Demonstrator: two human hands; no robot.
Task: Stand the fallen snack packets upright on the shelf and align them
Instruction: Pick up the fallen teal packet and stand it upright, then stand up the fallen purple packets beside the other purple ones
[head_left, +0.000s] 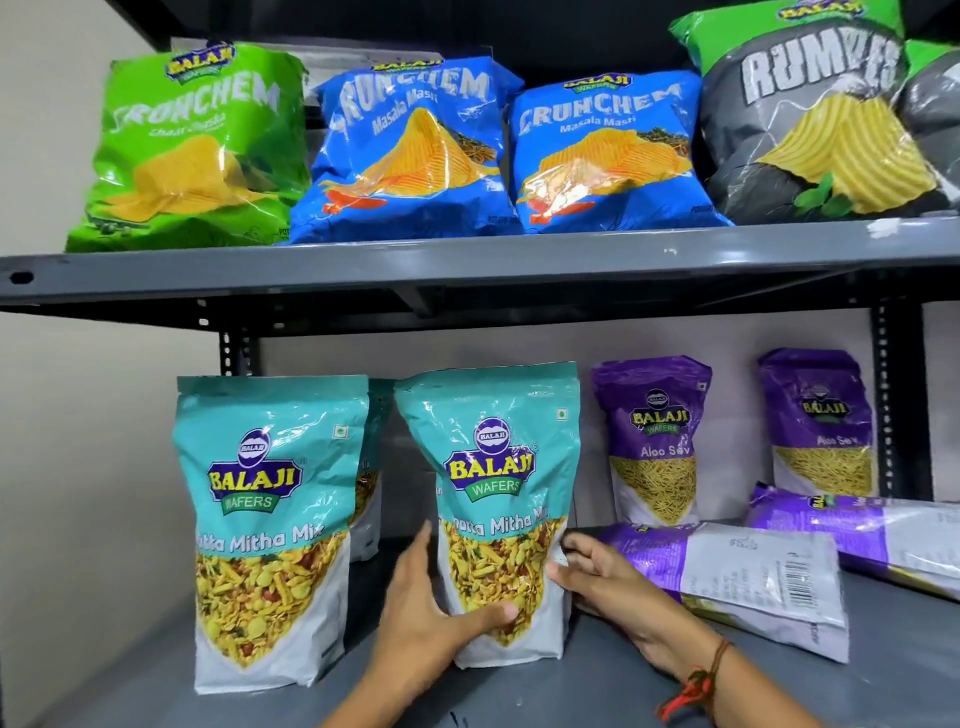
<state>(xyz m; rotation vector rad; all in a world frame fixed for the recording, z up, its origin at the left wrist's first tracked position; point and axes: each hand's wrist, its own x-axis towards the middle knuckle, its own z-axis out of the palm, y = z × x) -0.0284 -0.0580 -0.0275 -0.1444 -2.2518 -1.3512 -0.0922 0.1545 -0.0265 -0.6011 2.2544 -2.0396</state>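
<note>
Lower shelf (156, 691), centre: you have the teal mix pouch (493, 499) standing upright between both hands. Your left hand (431, 618) cups its lower left edge, thumb laid across the front near the base; your right hand (597, 582) pinches the lower right seam with the fingers curled in. Both hands are closed on this one pouch.

At about 9 o'clock from it stands a second teal pouch (270, 530), upright and slightly nearer the shelf front, with another teal one tucked behind it. The two front faces are not quite in line.

At 3 o'clock, just beside your right hand, a purple packet (727, 571) lies flat, back panel up. A second fallen purple packet (883, 535) lies beyond it toward 2 o'clock. Two purple Aloo Sev packets (654, 441) stand against the back wall at 1 to 2 o'clock.

Handling, as a judgement — the pouch looks like glossy film, soft-walled, loose filling settled low, so the weight sits at the bottom gusset. Likely slippery at the face; the side seams give the better hold. Grip low as you are now; squeezing the middle would crush the contents and bow the bag. Settle the base flat before letting go, or it may tip.

Upper shelf (467, 260) chip bags at 12 o'clock all stand — no work there.
</note>
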